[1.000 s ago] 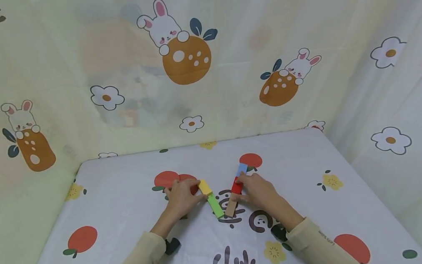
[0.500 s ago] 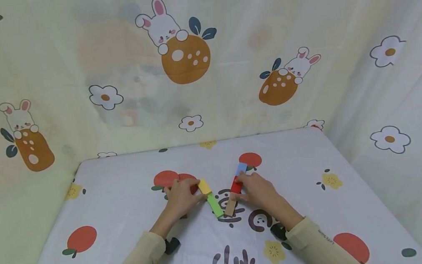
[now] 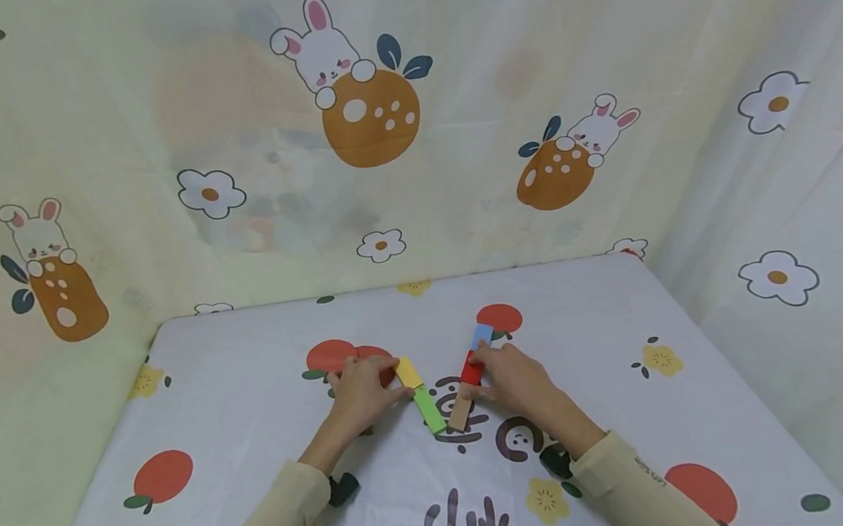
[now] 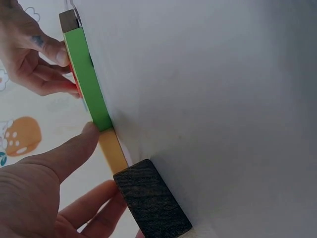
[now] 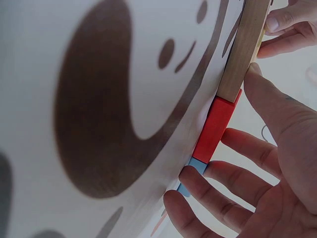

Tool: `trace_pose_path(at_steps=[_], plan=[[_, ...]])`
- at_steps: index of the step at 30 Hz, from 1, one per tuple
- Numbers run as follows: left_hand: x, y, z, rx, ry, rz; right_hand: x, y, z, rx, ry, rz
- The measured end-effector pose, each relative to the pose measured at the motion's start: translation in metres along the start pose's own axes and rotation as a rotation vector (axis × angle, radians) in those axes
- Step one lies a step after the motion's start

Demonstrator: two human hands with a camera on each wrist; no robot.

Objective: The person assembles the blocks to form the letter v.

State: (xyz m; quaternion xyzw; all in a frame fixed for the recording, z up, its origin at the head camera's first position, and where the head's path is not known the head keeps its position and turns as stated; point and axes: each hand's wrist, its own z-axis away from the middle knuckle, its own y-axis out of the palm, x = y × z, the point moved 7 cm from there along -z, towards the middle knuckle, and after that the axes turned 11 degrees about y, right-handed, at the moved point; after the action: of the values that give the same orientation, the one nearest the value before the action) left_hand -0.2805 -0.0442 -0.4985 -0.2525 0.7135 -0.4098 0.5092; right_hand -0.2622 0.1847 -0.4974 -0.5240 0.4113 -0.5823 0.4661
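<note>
In the head view, several small blocks lie end to end in two slanting rows, like a V with its point toward me. In the left row are a yellow block (image 3: 408, 373) and a green block (image 3: 429, 411). The right row has a blue block (image 3: 482, 335), a red block (image 3: 472, 369) and a wood-coloured block (image 3: 460, 410). My left hand (image 3: 363, 392) touches the left row's outer side, its thumb where yellow meets green. My right hand (image 3: 518, 380) rests along the right row, thumb by the wood-coloured block, fingertips at red and blue.
A black wood-grained block (image 4: 151, 201) shows close up in the left wrist view, near the left fingers. Printed cloth covers the table (image 3: 261, 494). A patterned curtain (image 3: 460, 193) hangs behind and along the sides.
</note>
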Motion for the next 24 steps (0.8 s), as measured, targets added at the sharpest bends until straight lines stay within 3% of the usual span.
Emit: trace_pose_path(at_steps=[24], plan=[[-0.0046, 0.0018, 0.0015, -0.001, 0.044, 0.018, 0.0012, -0.0006, 0.0005, 0.010, 0.019, -0.002]])
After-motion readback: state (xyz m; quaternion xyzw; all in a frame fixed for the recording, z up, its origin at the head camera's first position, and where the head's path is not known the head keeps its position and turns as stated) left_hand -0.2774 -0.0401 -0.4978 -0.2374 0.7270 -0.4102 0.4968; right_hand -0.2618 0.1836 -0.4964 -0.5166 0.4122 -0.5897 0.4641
